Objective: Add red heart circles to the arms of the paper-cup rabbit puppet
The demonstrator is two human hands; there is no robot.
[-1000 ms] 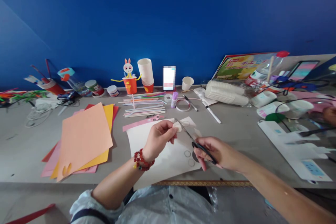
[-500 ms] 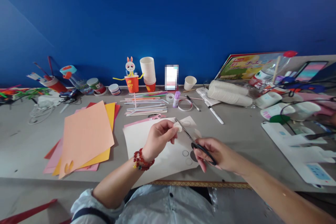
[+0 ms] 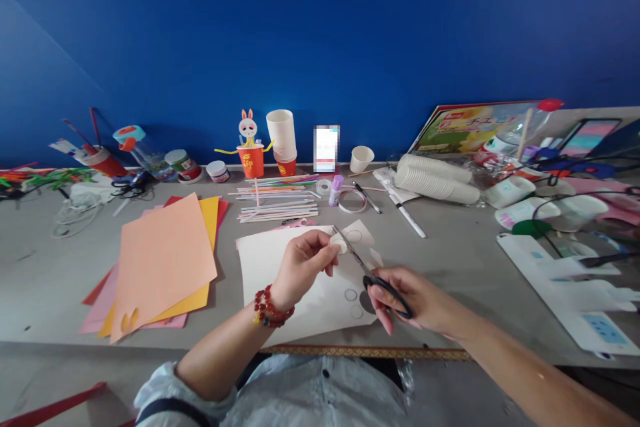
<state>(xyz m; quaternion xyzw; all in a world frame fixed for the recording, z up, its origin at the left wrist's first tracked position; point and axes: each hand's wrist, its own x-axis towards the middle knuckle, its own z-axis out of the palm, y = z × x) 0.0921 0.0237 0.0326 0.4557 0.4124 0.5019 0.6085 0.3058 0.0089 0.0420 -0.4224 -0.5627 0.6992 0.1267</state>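
Note:
Between thumb and fingers, my left hand [image 3: 311, 255] pinches a small piece of white paper [image 3: 341, 244] with a rounded outline. Black-handled scissors [image 3: 390, 292] are gripped in my right hand [image 3: 406, 297], their blades reaching up and left to the piece's right edge. How far the blades are apart is hard to make out. Under both hands lies a large white paper sheet [image 3: 280, 320], with small circles drawn near its right side and a dark disc [image 3: 367, 301] beside my right fingers. Paper offcuts [image 3: 361, 232] lie beyond the blades.
Coloured paper sheets [image 3: 165, 260] are stacked at left. Straws [image 3: 280, 203], a purple glue stick [image 3: 336, 191] and a tape roll [image 3: 353, 200] lie ahead. A red cup with a rabbit figure [image 3: 253, 161] stands near the blue wall. Paper cups [image 3: 435, 180] and a power strip [image 3: 560, 287] occupy the right.
Both hands stay almost in place, the left still pinching the paper piece and the right still holding the scissors at its edge. The white sheet has shifted slightly.

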